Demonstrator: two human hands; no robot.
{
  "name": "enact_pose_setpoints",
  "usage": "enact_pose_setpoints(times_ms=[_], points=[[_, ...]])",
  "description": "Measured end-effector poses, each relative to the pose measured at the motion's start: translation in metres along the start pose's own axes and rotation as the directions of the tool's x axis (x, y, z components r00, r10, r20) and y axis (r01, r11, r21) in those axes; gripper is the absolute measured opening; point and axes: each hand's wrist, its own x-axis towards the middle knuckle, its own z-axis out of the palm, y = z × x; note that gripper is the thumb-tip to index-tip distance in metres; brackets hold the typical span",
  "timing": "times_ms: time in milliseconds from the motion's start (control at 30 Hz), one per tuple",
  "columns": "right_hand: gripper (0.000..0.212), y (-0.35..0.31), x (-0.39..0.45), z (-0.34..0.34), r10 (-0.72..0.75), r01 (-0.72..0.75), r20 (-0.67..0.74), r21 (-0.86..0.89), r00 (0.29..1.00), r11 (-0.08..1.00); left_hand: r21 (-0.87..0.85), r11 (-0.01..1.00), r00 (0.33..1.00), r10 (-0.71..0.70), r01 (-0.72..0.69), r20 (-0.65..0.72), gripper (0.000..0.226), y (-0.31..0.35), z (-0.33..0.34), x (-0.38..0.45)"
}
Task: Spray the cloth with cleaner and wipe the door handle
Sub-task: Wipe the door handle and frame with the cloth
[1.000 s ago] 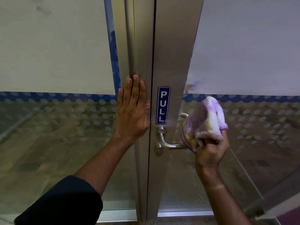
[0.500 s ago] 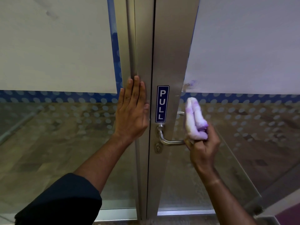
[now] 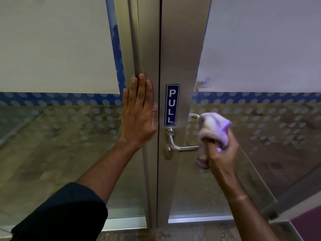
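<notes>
- Two hands are seen at a brushed-metal door frame [image 3: 180, 49].
- A fluffy white-and-purple cloth [image 3: 214, 129], bunched into a soft wad, is gripped by the curled fingers of the right hand [image 3: 221, 153] and held against the outer end of the door handle [image 3: 182, 147], a smooth, curved steel lever.
- The left hand [image 3: 139, 117] is pressed flat, fingers straight, beside a blue "PULL" sign [image 3: 172, 105].

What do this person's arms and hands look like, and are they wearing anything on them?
Both hands are bare: no gloves, rings or watch visible. The left hand comes out of a dark navy sleeve pushed up the forearm. The right hand and its forearm show no sleeve.
</notes>
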Motion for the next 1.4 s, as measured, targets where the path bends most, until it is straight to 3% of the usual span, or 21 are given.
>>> enact_pose_setpoints(times_ms=[67,167,300,400,667,900,1100,1333,1400], points=[[0.026,-0.004,0.003,0.005,0.047,-0.022,0.175,-0.141,0.983,0.990,-0.003,1.000,1.000,0.002,-0.002,-0.004,0.064,-0.001,0.001,0.000],[0.024,-0.012,0.014,0.012,-0.053,0.207,0.378,-0.380,0.924,0.902,0.000,1.000,1.000,0.008,-0.008,-0.007,0.061,-0.003,0.003,-0.001],[0.022,-0.019,0.022,0.020,0.046,0.200,0.500,-0.428,0.865,0.881,0.003,1.000,1.000,0.009,-0.009,-0.003,0.061,-0.004,0.005,-0.001],[0.017,-0.019,0.025,0.023,0.059,0.274,0.557,-0.495,0.829,0.825,0.004,1.000,1.000,0.008,-0.008,-0.005,0.062,-0.003,0.005,-0.001],[0.023,-0.013,0.033,0.039,0.125,0.289,0.516,-0.646,0.847,0.707,0.007,1.000,1.000,-0.007,0.007,0.001,0.066,-0.001,0.003,-0.001],[0.021,-0.006,0.040,0.044,0.272,0.204,0.460,-0.748,0.845,0.632,0.010,1.000,1.000,-0.018,0.018,0.017,0.065,0.001,0.004,-0.001],[0.022,-0.015,0.047,0.048,0.384,0.144,0.492,-0.742,0.781,0.655,0.014,1.000,1.000,-0.018,0.018,0.015,0.065,0.000,0.006,-0.001],[0.028,-0.026,0.052,0.048,0.510,0.088,0.577,-0.713,0.638,0.696,0.007,1.000,1.000,-0.017,0.017,0.004,0.066,0.000,0.006,0.000],[0.028,-0.028,0.054,0.042,0.497,0.034,0.574,-0.676,0.651,0.736,0.006,1.000,1.000,-0.016,0.016,0.003,0.067,0.000,0.007,-0.001]])
